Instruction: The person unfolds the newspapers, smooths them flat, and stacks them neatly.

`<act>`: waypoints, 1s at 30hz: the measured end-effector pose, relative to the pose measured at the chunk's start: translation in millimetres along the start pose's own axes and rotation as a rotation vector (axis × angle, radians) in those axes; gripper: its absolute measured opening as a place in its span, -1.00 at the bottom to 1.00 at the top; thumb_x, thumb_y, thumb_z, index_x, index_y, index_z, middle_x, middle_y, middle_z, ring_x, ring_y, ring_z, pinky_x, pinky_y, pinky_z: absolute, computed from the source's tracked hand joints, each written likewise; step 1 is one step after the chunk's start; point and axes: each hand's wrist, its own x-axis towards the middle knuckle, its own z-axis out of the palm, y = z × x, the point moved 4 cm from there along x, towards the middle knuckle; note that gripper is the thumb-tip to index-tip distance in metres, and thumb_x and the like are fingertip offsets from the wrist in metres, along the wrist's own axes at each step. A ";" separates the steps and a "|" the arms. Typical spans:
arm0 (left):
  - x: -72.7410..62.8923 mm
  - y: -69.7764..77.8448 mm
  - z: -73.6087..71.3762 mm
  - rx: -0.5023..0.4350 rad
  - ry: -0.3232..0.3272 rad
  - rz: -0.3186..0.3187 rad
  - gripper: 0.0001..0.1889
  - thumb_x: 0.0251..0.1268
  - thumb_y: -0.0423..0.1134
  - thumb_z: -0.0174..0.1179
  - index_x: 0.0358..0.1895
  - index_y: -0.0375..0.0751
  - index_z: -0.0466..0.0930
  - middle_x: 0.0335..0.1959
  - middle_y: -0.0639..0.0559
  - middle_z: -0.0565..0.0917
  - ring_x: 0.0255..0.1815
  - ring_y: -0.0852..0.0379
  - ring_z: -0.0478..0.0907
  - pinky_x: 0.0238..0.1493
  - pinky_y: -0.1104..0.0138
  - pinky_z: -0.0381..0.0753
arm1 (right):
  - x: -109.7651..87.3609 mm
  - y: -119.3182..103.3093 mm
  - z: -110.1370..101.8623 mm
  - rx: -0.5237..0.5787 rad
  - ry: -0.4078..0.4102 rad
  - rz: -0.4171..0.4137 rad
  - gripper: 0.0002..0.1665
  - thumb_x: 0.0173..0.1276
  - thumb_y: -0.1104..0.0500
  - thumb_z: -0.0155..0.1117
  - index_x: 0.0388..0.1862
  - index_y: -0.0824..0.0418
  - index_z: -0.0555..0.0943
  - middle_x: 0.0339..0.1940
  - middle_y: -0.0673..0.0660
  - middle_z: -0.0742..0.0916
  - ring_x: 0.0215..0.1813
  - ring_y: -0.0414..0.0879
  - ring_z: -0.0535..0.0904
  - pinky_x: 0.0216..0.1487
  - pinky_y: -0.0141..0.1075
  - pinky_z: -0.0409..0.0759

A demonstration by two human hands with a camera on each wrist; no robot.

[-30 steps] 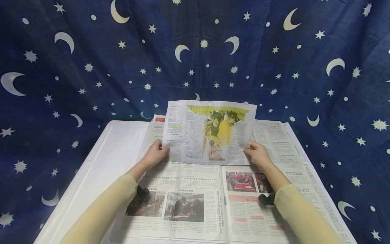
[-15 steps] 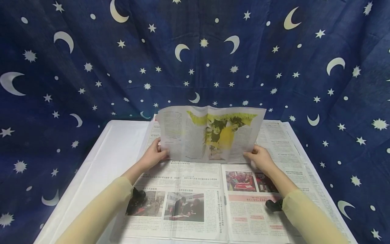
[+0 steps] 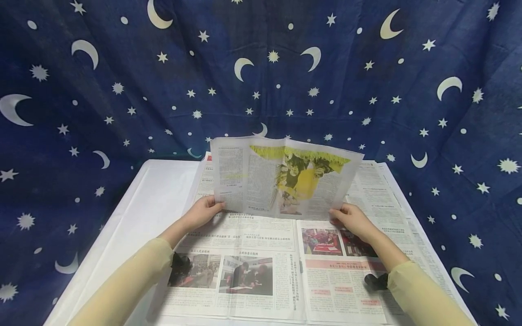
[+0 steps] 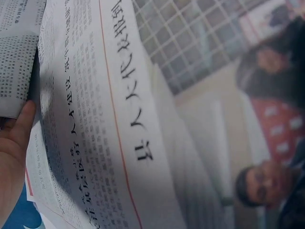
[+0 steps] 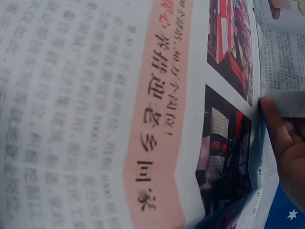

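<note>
A newspaper sheet (image 3: pixel 261 181) with a yellow-green picture is held up, tilted, over the far half of the table. My left hand (image 3: pixel 201 212) pinches its near left corner, and my right hand (image 3: pixel 355 219) pinches the near right one. Beneath it lies a spread of open newspaper (image 3: pixel 261 240) with photos and a pink-banded article. In the left wrist view the left fingers grip the corner of the sheet (image 4: pixel 16 62) at the left edge. At the right edge of the right wrist view, the right thumb lies against the sheet's (image 5: pixel 286 62) edge.
The newspapers rest on a white table (image 3: pixel 163 190), whose bare surface shows at the left. A dark blue curtain (image 3: pixel 261 81) with moons and stars hangs behind it. Dark wrist-worn pieces show beside both sleeves (image 3: pixel 126 276).
The right hand has moved rightward and slightly down, the left hand slightly left and down. The sheet's top edge has bowed and widened, its right corner now lower and farther right.
</note>
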 end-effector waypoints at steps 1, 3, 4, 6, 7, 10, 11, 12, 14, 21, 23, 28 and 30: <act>0.2 0.1 -0.3 0.011 0.002 0.004 -0.55 0.59 -0.02 0.08 0.37 -0.15 0.54 0.31 -0.06 0.61 0.40 -0.10 0.47 0.44 -0.07 0.34 | -0.6 -0.6 0.2 -0.005 -0.002 -0.009 -0.32 0.62 -0.08 0.12 0.45 0.38 0.42 0.30 0.36 0.62 0.26 0.23 0.61 0.28 0.10 0.56; 0.2 -0.3 -0.8 0.033 0.004 0.014 -0.55 0.59 0.00 0.08 0.37 -0.12 0.54 0.32 -0.04 0.61 0.43 -0.11 0.44 0.47 -0.11 0.29 | -1.6 -2.2 0.3 -0.013 0.009 -0.024 -0.32 0.62 -0.08 0.11 0.47 0.36 0.41 0.33 0.35 0.61 0.35 0.27 0.53 0.34 0.18 0.47; 0.1 -0.8 -1.1 0.042 0.004 0.015 -0.54 0.59 0.02 0.08 0.37 -0.11 0.54 0.33 -0.04 0.60 0.44 -0.11 0.43 0.47 -0.11 0.27 | -2.0 -2.9 0.4 -0.017 0.012 -0.034 -0.33 0.63 -0.08 0.11 0.48 0.35 0.41 0.35 0.34 0.59 0.39 0.29 0.49 0.37 0.21 0.42; 0.4 -1.8 -1.7 0.062 0.006 0.016 -0.53 0.59 0.05 0.07 0.38 -0.09 0.54 0.33 -0.03 0.60 0.44 -0.10 0.42 0.48 -0.12 0.25 | -2.6 -4.0 0.5 -0.035 0.017 -0.059 -0.33 0.63 -0.07 0.09 0.50 0.34 0.39 0.38 0.34 0.57 0.43 0.31 0.43 0.39 0.25 0.37; 0.5 -2.2 -1.9 0.075 0.006 0.016 -0.53 0.59 0.06 0.07 0.37 -0.08 0.54 0.33 -0.03 0.60 0.44 -0.10 0.42 0.48 -0.11 0.25 | -2.6 -4.3 0.7 -0.043 0.021 -0.070 -0.34 0.64 -0.07 0.09 0.51 0.32 0.38 0.39 0.34 0.56 0.43 0.32 0.42 0.39 0.27 0.36; 0.9 -2.6 -2.8 0.124 0.008 0.019 -0.54 0.59 0.04 0.08 0.36 -0.10 0.55 0.33 -0.06 0.60 0.42 -0.10 0.45 0.46 -0.10 0.30 | -2.3 -4.6 1.6 -0.070 0.028 -0.103 -0.35 0.64 -0.05 0.08 0.52 0.31 0.37 0.40 0.34 0.55 0.45 0.32 0.40 0.40 0.29 0.33; 1.2 -2.7 -3.1 0.147 0.011 0.023 -0.55 0.58 0.02 0.09 0.36 -0.11 0.56 0.32 -0.07 0.61 0.41 -0.10 0.46 0.45 -0.10 0.32 | -2.3 -4.5 1.8 -0.087 0.032 -0.112 -0.35 0.64 -0.06 0.08 0.52 0.30 0.37 0.40 0.34 0.55 0.45 0.32 0.40 0.40 0.29 0.33; 1.3 -2.4 -3.3 0.171 0.011 0.030 -0.56 0.58 0.00 0.10 0.35 -0.13 0.56 0.31 -0.08 0.61 0.40 -0.11 0.47 0.44 -0.10 0.33 | -2.2 -4.3 2.1 -0.097 0.036 -0.116 -0.35 0.64 -0.06 0.08 0.52 0.30 0.37 0.40 0.34 0.55 0.45 0.32 0.40 0.41 0.29 0.32; 1.6 -1.4 -3.4 0.212 0.011 0.048 -0.58 0.55 -0.06 0.14 0.34 -0.14 0.57 0.30 -0.09 0.62 0.38 -0.12 0.49 0.42 -0.10 0.36 | -2.1 -3.5 2.4 -0.116 0.048 -0.121 -0.34 0.64 -0.06 0.09 0.51 0.31 0.38 0.38 0.34 0.57 0.44 0.32 0.41 0.41 0.29 0.31; 3.2 0.5 -3.4 0.318 0.015 0.108 -0.45 0.50 -0.07 0.18 0.48 -0.04 0.39 0.45 -0.10 0.47 0.47 -0.17 0.37 0.48 -0.13 0.23 | -0.4 -0.1 3.2 -0.123 0.057 -0.139 -0.38 0.64 -0.03 0.10 0.50 0.30 0.40 0.36 0.35 0.58 0.43 0.33 0.42 0.43 0.30 0.27; 3.6 0.2 -3.4 0.350 0.012 0.102 -0.47 0.52 0.05 0.11 0.46 0.00 0.45 0.42 -0.05 0.51 0.45 -0.13 0.40 0.47 -0.11 0.26 | 0.3 0.7 3.4 -0.118 0.054 -0.156 -0.40 0.64 0.01 0.10 0.49 0.32 0.40 0.37 0.37 0.57 0.43 0.35 0.41 0.42 0.30 0.28; 4.9 1.3 -1.6 0.328 -0.038 0.115 -0.68 0.50 0.01 0.13 0.15 0.10 0.74 0.03 0.13 0.76 0.09 0.03 0.68 0.30 -0.02 0.53 | 2.8 3.7 3.0 -0.111 0.042 -0.198 -0.41 0.65 0.07 0.10 0.50 0.35 0.39 0.40 0.39 0.53 0.44 0.36 0.39 0.39 0.31 0.32; 4.5 2.5 -0.5 0.326 -0.063 0.153 -0.74 0.44 -0.17 0.19 0.09 0.11 0.77 0.02 0.15 0.77 0.10 0.02 0.68 0.30 -0.03 0.52 | 2.9 4.6 2.1 -0.141 0.049 -0.212 -0.42 0.64 0.05 0.10 0.49 0.32 0.41 0.38 0.37 0.56 0.42 0.35 0.42 0.38 0.30 0.34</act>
